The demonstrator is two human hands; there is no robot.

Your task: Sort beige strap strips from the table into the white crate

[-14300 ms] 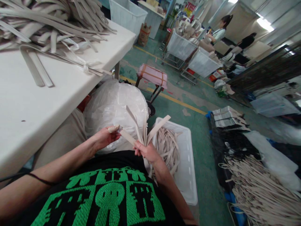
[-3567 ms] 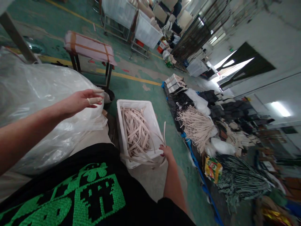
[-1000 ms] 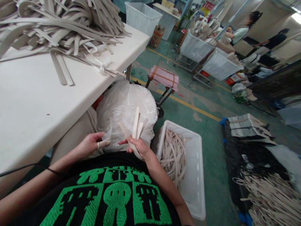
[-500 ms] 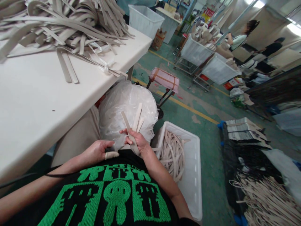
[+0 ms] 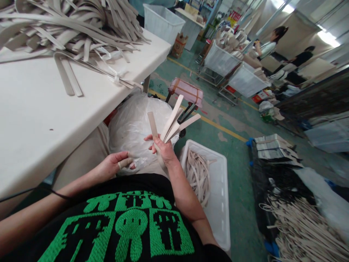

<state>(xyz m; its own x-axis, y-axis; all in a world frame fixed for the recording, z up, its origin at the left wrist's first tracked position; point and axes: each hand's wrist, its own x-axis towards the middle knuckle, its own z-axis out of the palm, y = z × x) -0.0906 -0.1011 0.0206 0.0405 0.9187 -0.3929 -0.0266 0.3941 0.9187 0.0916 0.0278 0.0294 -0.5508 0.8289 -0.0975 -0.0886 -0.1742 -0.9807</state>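
So our right hand (image 5: 164, 148) has its fingers closed around a bunch of pale strips (image 5: 171, 118), and the free ends fan out above the knuckles, with one standing off to the left of the rest. Our left hand (image 5: 118, 164) sits lower and left of those fingers, apart from the bunch. Its fingers are half curled, there's a beige cover on one of them, and we can't tell if they're pinching anything. Just beyond the left fingers we've got a big translucent plastic bag (image 5: 133, 123). Down and right of the right fingers is a white bin (image 5: 216, 211) with a tangle of strips (image 5: 197, 174) inside. Up and left of the left fingers there's our white table (image 5: 32, 105), a big heap of strips (image 5: 81, 29) toward its far side. Farther out past the right fingers: a pink-topped stool (image 5: 187, 91).
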